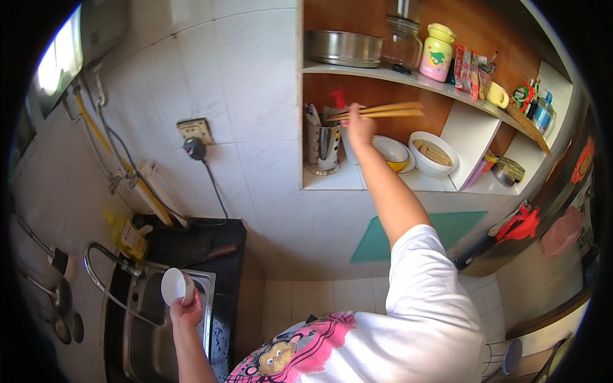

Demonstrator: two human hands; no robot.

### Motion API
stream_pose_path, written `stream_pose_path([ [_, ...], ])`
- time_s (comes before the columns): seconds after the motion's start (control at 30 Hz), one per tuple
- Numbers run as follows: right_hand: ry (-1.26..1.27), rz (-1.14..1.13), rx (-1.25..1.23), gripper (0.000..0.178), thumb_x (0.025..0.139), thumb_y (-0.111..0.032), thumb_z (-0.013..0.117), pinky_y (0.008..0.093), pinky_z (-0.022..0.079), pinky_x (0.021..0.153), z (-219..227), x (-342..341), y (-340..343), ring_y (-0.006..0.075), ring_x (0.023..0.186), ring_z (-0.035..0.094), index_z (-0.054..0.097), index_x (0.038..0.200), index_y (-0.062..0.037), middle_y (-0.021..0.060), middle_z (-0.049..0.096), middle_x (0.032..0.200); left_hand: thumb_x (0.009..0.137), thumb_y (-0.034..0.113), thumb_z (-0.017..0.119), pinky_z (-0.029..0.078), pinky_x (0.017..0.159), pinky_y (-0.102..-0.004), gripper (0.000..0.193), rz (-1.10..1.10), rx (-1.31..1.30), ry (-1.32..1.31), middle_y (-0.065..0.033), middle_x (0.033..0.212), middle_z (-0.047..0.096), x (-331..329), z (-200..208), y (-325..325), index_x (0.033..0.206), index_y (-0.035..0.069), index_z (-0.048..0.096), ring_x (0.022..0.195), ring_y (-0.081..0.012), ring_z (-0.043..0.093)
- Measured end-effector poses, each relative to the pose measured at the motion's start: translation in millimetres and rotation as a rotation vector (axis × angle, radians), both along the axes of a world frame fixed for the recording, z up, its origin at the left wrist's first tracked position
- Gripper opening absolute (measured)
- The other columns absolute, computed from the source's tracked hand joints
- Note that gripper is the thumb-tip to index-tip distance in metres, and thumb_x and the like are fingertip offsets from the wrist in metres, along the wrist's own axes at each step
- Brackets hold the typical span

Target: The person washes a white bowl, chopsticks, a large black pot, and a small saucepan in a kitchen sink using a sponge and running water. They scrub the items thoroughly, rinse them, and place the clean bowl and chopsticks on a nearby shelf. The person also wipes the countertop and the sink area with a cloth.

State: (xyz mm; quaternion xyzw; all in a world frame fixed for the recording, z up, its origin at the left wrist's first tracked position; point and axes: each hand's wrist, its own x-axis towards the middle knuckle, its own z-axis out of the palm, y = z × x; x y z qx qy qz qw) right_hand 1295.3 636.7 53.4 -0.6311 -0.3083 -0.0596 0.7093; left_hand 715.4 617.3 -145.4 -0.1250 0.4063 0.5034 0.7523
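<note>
Head view: we are noting both hands working well apart. The left hand (186, 311) is gripping a small, tilted white bowl (174, 287) above the metal sink (148, 319). The right hand (361, 129) is clasping several wooden chopsticks (397, 112) near the utensil holder (325, 148). We are seeing a yellow-banded bowl (391, 149) and a larger white bowl (440, 168) standing rightward.

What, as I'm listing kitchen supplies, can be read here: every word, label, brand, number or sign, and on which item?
No text is clear enough to quote.
Yellow plastic bottle, left side: label print too small and blurred.
Red packets on the upper shelf: print too small.
Blue-labelled bottle, far right: print too small.
White bowl and chopsticks, both held: no lettering visible.
</note>
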Motion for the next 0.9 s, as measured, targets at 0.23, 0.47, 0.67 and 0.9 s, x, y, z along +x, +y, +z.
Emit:
stream_pose_path([
  [0.23,-0.448,0.378,-0.702,0.059,0.066,-0.048,0.068,0.0345,0.046,0.08,7,55,40,0.0278,0.092,0.06,0.062,0.107,-0.0057,0.0164,0.063,0.099,0.079,0.016,0.041,0.053,0.07,-0.0328,0.045,-0.466,0.157,-0.054,-0.0145,0.103,0.055,149,63,-14,0.122,0.003,0.042,0.089,-0.0272,0.058],
  [0.47,-0.341,0.507,-0.439,0.055,0.075,-0.036,0.065,0.0356,0.046,0.063,-13,2,-31,0.0244,0.072,0.059,0.048,0.121,-0.0125,0.0082,0.061,0.078,0.079,0.02,0.043,0.05,0.065,-0.0322,0.046,-0.786,0.451,0.199,-0.0156,0.1,0.056,251,113,-39,0.121,0.001,0.041,0.077,-0.0261,0.06],
  [0.67,-1.073,0.85,-0.493,0.061,0.074,-0.051,0.063,0.036,0.047,0.064,-43,17,-114,0.0267,0.073,0.059,0.047,0.122,-0.0148,0.008,0.057,0.084,0.084,0.023,0.039,0.047,0.064,-0.0319,0.043,-1.101,0.537,0.223,-0.0142,0.098,0.056,368,133,-33,0.12,0.0,0.04,0.075,-0.0234,0.057],
  [0.9,-0.842,0.54,-0.718,0.038,0.068,-0.044,0.07,0.0361,0.047,0.068,-14,102,-170,0.0244,0.081,0.058,0.062,0.089,-0.0135,0.006,0.057,0.093,0.088,0.029,0.043,0.044,0.059,-0.0289,0.039,-1.176,0.741,0.317,-0.0108,0.091,0.053,492,166,-32,0.115,0.001,0.042,0.067,-0.018,0.054],
])
